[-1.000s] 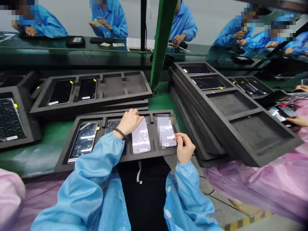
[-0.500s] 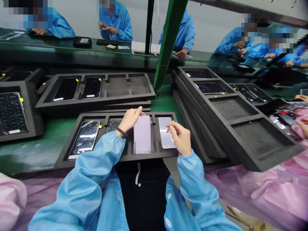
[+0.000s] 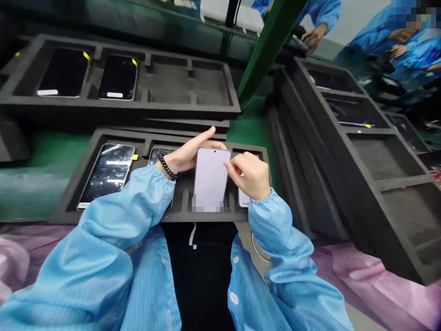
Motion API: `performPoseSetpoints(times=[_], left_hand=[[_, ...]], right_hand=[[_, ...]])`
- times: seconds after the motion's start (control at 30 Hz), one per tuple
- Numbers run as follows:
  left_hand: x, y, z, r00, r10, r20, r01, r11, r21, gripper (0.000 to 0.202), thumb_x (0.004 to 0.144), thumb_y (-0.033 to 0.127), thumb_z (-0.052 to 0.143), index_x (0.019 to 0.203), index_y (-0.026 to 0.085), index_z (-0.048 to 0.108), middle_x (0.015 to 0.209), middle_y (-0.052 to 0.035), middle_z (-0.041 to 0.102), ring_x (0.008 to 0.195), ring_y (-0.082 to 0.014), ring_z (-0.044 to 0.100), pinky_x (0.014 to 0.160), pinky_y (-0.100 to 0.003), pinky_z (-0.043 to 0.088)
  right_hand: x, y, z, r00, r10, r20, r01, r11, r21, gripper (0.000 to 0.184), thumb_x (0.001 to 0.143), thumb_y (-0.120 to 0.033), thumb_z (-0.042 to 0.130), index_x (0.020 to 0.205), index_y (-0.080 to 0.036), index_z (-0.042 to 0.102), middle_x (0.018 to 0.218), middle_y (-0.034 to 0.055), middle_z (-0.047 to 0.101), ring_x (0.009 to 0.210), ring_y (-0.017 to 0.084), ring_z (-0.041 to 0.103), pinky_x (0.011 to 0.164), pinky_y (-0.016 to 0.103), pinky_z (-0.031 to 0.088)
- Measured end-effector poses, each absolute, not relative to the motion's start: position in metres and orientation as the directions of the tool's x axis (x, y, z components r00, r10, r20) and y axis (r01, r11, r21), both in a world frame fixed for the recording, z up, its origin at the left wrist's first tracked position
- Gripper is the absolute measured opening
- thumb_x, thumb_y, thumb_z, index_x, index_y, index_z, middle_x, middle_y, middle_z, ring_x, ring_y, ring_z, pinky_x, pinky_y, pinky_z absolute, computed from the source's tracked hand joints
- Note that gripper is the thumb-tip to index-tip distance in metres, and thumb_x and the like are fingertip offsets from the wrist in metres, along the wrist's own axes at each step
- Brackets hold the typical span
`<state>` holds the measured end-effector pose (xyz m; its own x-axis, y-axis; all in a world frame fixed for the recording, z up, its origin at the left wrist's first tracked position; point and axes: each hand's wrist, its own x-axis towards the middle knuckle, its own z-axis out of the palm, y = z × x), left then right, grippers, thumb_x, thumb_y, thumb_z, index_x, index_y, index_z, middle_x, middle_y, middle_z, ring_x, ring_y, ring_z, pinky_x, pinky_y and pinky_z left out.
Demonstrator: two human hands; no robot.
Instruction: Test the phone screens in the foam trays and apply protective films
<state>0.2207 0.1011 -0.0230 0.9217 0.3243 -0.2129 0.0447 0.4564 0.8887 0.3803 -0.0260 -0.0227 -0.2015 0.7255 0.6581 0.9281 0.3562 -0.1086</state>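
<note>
The left hand (image 3: 186, 156) curls its fingers round the top left edge of a pale-screened phone (image 3: 210, 179), held over the near foam tray (image 3: 120, 136) (dark phones (image 3: 106, 172) lie in the pockets further left). The right hand (image 3: 250, 177) pinches the phone's upper right edge.

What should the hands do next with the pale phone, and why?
Probably lift the pale phone clear of the foam tray: the left hand holds its top, the right hand touches its right edge, its lower end rests in the slot.
</note>
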Motion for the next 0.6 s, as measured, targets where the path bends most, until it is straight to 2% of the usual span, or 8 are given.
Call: performPoseSetpoints(times=[0.07, 0.13, 0.23, 0.33, 0.4, 0.5, 0.6], left_hand=[[0.221, 0.1, -0.022, 0.927, 0.315, -0.201, 0.031, 0.471, 0.881, 0.07, 0.084, 0.08, 0.048, 0.093, 0.015, 0.073, 0.087, -0.006, 0.073, 0.071, -0.015, 0.063, 0.061, -0.022, 0.047], [0.222, 0.1, -0.021, 0.928, 0.313, -0.203, 0.034, 0.471, 0.881, 0.071, 0.088, 0.077, 0.045, 0.1, 0.014, 0.074, 0.095, -0.0075, 0.075, 0.08, -0.0176, 0.067, 0.069, -0.024, 0.051], [0.222, 0.1, -0.021, 0.931, 0.29, -0.223, 0.064, 0.47, 0.88, 0.072, 0.091, 0.077, 0.038, 0.103, 0.015, 0.075, 0.094, -0.0082, 0.076, 0.084, -0.0201, 0.069, 0.074, -0.027, 0.053], [0.222, 0.1, -0.022, 0.935, 0.259, -0.243, 0.093, 0.482, 0.871, 0.075, 0.091, 0.079, 0.033, 0.105, 0.018, 0.073, 0.095, -0.0081, 0.076, 0.084, -0.0219, 0.071, 0.074, -0.03, 0.055], [0.223, 0.1, -0.022, 0.931, 0.258, -0.256, 0.104, 0.486, 0.868, 0.075, 0.09, 0.079, 0.032, 0.109, 0.018, 0.072, 0.094, -0.0084, 0.076, 0.084, -0.0235, 0.072, 0.074, -0.032, 0.057], [0.223, 0.1, -0.021, 0.901, 0.333, -0.277, 0.1, 0.463, 0.881, 0.072, 0.091, 0.076, 0.035, 0.114, 0.017, 0.07, 0.088, -0.0076, 0.076, 0.082, -0.0244, 0.072, 0.075, -0.034, 0.058], [0.222, 0.1, -0.019, 0.853, 0.431, -0.294, 0.088, 0.437, 0.895, 0.065, 0.094, 0.07, 0.037, 0.115, 0.017, 0.069, 0.09, -0.0068, 0.076, 0.082, -0.0233, 0.073, 0.077, -0.033, 0.059]], right_hand=[[0.378, -0.026, -0.021, -0.291, 0.692, 0.661, 0.899, 0.433, -0.057, 0.036, 0.097, -0.025, 0.059, 0.063, -0.021, 0.05, 0.053, -0.0037, 0.048, 0.055, 0.012, 0.04, 0.055, 0.028, 0.033], [0.376, -0.027, -0.019, -0.37, 0.679, 0.634, 0.846, 0.528, -0.072, 0.035, 0.096, -0.026, 0.061, 0.063, -0.021, 0.053, 0.053, -0.004, 0.048, 0.055, 0.012, 0.041, 0.054, 0.028, 0.033], [0.372, -0.031, -0.017, -0.439, 0.695, 0.57, 0.735, 0.642, -0.217, 0.033, 0.095, -0.026, 0.063, 0.064, -0.02, 0.058, 0.052, -0.005, 0.048, 0.053, 0.01, 0.041, 0.052, 0.027, 0.034], [0.371, -0.034, -0.016, -0.45, 0.733, 0.51, 0.639, 0.664, -0.389, 0.029, 0.093, -0.024, 0.065, 0.065, -0.019, 0.061, 0.051, -0.0057, 0.048, 0.051, 0.01, 0.041, 0.049, 0.027, 0.033], [0.371, -0.035, -0.015, -0.455, 0.744, 0.49, 0.593, 0.663, -0.457, 0.028, 0.092, -0.023, 0.065, 0.065, -0.019, 0.061, 0.05, -0.006, 0.048, 0.05, 0.009, 0.04, 0.048, 0.027, 0.032], [0.37, -0.036, -0.014, -0.454, 0.743, 0.492, 0.552, 0.668, -0.499, 0.027, 0.091, -0.022, 0.067, 0.065, -0.019, 0.061, 0.05, -0.0061, 0.049, 0.05, 0.009, 0.038, 0.047, 0.027, 0.031], [0.369, -0.036, -0.014, -0.453, 0.737, 0.501, 0.536, 0.675, -0.508, 0.026, 0.09, -0.021, 0.068, 0.065, -0.019, 0.061, 0.05, -0.0059, 0.05, 0.049, 0.01, 0.037, 0.047, 0.028, 0.03]])
